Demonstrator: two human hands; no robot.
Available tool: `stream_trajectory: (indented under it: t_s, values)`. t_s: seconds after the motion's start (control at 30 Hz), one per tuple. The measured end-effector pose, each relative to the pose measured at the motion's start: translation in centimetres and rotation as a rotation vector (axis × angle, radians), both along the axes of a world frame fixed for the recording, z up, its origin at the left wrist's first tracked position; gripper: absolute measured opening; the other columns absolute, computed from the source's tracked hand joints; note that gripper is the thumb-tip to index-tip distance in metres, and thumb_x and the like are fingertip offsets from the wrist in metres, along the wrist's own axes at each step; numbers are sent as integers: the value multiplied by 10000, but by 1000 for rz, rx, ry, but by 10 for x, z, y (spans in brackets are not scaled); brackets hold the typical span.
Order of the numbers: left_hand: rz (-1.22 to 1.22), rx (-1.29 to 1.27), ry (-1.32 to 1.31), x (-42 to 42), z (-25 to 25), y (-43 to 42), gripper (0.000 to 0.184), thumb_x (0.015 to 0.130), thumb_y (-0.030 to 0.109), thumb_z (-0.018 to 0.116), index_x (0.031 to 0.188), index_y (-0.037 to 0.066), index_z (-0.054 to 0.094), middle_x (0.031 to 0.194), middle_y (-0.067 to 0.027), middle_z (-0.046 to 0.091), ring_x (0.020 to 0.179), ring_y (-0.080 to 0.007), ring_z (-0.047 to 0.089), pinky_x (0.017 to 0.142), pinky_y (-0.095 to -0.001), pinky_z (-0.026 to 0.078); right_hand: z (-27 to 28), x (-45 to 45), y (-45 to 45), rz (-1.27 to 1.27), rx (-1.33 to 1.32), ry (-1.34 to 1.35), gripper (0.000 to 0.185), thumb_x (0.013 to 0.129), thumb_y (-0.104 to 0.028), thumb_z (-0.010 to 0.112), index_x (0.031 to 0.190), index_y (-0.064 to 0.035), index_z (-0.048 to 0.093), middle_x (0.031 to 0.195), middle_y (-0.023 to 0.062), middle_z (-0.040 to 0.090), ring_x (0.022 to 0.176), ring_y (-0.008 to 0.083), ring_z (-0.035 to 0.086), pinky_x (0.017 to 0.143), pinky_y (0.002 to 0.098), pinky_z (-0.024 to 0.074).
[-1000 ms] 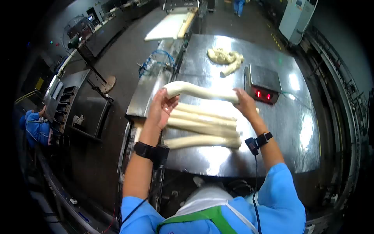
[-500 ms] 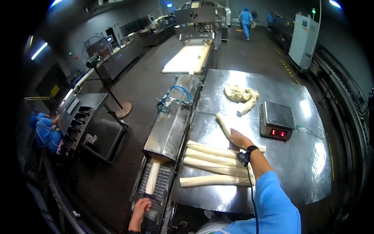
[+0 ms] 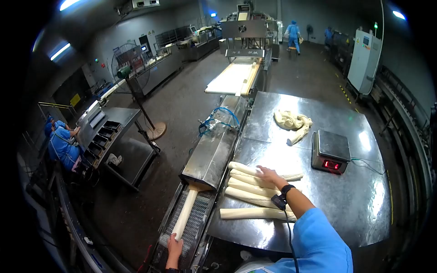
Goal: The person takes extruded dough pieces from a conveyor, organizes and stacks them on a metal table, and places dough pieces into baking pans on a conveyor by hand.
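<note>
- Left hand [image 3: 175, 245]: fingers partly curled at the near end of a dough strip [image 3: 185, 214] on the mesh conveyor [image 3: 200, 210]; firmness of hold cannot be told.
- Right hand [image 3: 269, 176]: palm down, fingers extended and loosely parted, touching the farthest dough roll [image 3: 242, 168] of several on the metal table [image 3: 337, 204]; not closed round it.
- Scale [image 3: 331, 144], right of the rolls: red display lit, digits illegible.
- Coiled dough [image 3: 291, 120]: beyond the rolls.
- Machine panel [image 3: 244, 53]: characters unreadable.
- Yellow sign [image 3: 75, 100], far left: wording unreadable.
</note>
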State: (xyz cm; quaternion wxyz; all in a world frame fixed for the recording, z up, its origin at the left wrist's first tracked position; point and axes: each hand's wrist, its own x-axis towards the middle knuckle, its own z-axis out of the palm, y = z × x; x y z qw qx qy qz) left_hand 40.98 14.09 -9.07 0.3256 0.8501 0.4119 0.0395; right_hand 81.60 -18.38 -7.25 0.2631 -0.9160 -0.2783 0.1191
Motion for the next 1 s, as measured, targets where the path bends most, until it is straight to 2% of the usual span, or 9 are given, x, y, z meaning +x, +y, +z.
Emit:
stream_trajectory:
  t_s: [0.1, 0.3, 0.4, 0.57, 0.7, 0.77, 0.83, 0.9, 1.0]
  values:
    - [63, 261, 181, 3, 15, -16, 541, 633, 219, 623, 1108, 94, 397, 958, -144, 447, 944, -304, 417, 812, -381, 330, -38, 11, -62, -132, -417, -187, 408, 760, -392, 406, 1007, -88, 521, 932, 143, 562, 862, 298, 527, 797, 467, 339]
    - [104, 442, 321, -25, 15, -8, 529, 563, 249, 666, 1031, 144, 442, 1011, -147, 411, 979, -304, 387, 785, -424, 315, -5, -60, -130, -513, -349, -2, 381, 756, -385, 427, 943, -70, 532, 1030, 141, 476, 982, 285, 428, 795, 508, 322]
    - [57, 725, 262, -39, 17, -10, 462, 536, 217, 675, 942, 111, 481, 921, -130, 461, 943, -294, 423, 779, -398, 327, -16, -95, -133, -529, -212, -256, 391, 721, -343, 487, 1006, -77, 459, 1120, 150, 392, 1074, 300, 334, 810, 536, 298]
    - [-104, 573, 163, -55, -19, 22, 411, 576, 205, 659, 896, 39, 462, 888, -168, 500, 878, -316, 481, 765, -401, 365, -51, -156, -92, -247, -13, -448, 420, 699, -321, 550, 1054, -111, 471, 1135, 140, 384, 1046, 325, 342, 839, 510, 286]
    - [-103, 177, 107, -62, -21, 41, 340, 641, 182, 597, 918, 20, 483, 776, -152, 545, 704, -316, 534, 566, -394, 434, -7, -205, -39, -42, -16, -387, 435, 742, -306, 535, 1123, -124, 432, 1182, 142, 365, 1122, 333, 296, 880, 438, 289]
    - [297, -857, -241, -48, 30, 21, 308, 669, 188, 573, 922, 28, 501, 771, -93, 539, 688, -233, 535, 580, -351, 438, 15, -216, -16, 77, 69, -239, 466, 751, -327, 531, 1141, -105, 410, 1162, 146, 392, 1104, 317, 339, 872, 409, 316]
    - [99, -942, -387, -22, 76, 1, 266, 698, 196, 562, 907, 39, 509, 777, -49, 524, 679, -165, 521, 583, -303, 435, -8, -204, 9, 287, 389, -7, 477, 781, -381, 493, 1141, -84, 396, 1111, 132, 437, 1029, 269, 422, 832, 383, 355]
    - [-98, -934, -532, 7, 133, -44, 261, 726, 165, 547, 948, 38, 497, 793, -46, 521, 684, -154, 517, 582, -281, 426, 44, -219, 25, 242, 545, 782, 477, 810, -433, 429, 1128, -80, 396, 1078, 113, 465, 992, 213, 453, 809, 370, 374]
    - [-421, -955, -467, 39, 148, -106, 287, 771, 151, 509, 1024, 24, 459, 855, -43, 520, 789, -120, 499, 651, -256, 413, 59, -218, 28, 286, 719, 1192, 508, 809, -499, 373, 1127, -103, 389, 1067, 106, 475, 964, 193, 474, 793, 360, 396]
